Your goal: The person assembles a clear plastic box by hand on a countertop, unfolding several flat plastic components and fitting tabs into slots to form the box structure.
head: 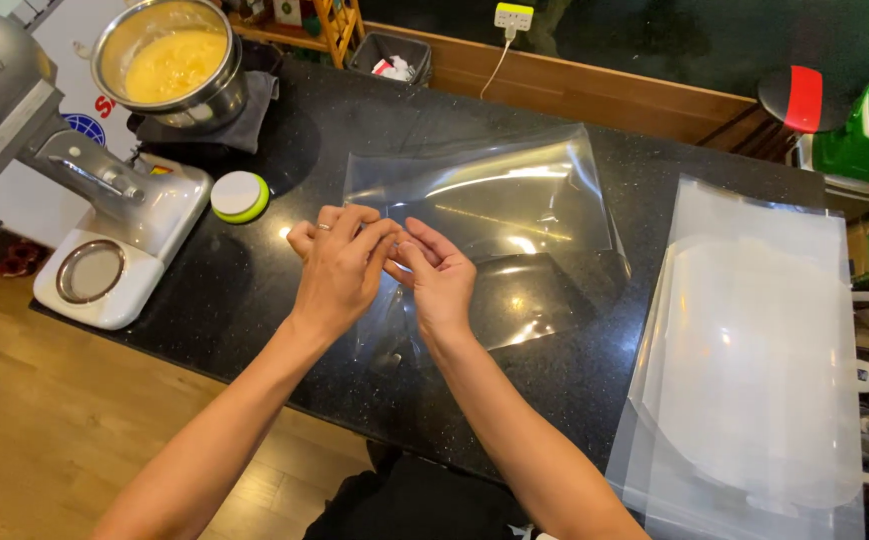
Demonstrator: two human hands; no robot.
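Clear film [495,205] lying mid-counter [255,290]; left hand [340,265] and right hand [440,278] pinching near edge together. Slick, glare-hidden edge looking likely to slip; hard tug risking creasing sheet or dragging it.

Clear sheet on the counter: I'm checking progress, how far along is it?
Done: batter sits mixed in the bowl. In hand: left hand and right hand pinch the clear sheet at its near edge, still mostly flat. Left: the stack of sheets lies untouched.

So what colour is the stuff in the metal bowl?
Yellow: the batter in the metal bowl shows clearly in the head view.
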